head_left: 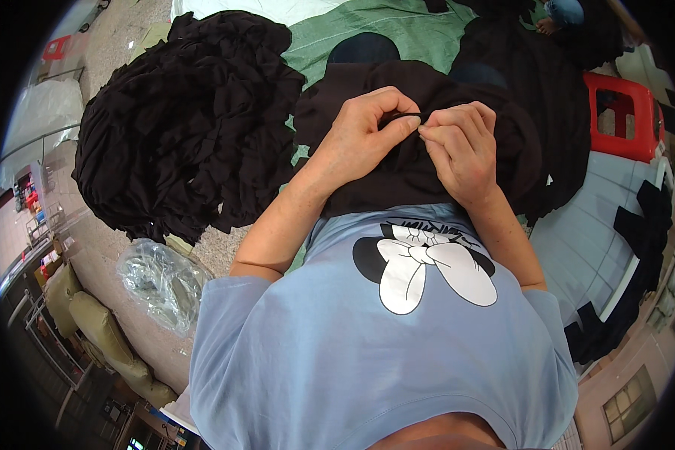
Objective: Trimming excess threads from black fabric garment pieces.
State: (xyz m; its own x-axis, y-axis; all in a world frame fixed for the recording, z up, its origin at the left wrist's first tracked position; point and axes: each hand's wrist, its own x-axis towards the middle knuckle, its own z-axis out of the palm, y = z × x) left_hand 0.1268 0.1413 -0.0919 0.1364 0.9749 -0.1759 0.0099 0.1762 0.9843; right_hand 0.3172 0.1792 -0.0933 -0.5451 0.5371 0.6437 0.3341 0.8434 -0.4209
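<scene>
A black garment (382, 176) is spread across my lap. Over it, my left hand (371, 131) pinches a narrow dark edge of the cloth between thumb and forefinger. My right hand (461, 142) is closed on the same edge just beside it, fingers curled, the two hands nearly touching. The short stretch of edge between them is pulled taut. What lies inside the right fingers is mostly hidden. Beyond my left forearm rises a large heap of black cloth (187, 127), and more black fabric (555, 112) hangs at my right.
Green sheeting (420, 34) lies on the floor ahead. A red plastic stool (630, 116) stands at the far right, near a pale panelled surface (577, 232) with dark cloth pieces (641, 232) along its edge. Clear plastic wrap (161, 285) and stuffed olive sacks (112, 341) are at left.
</scene>
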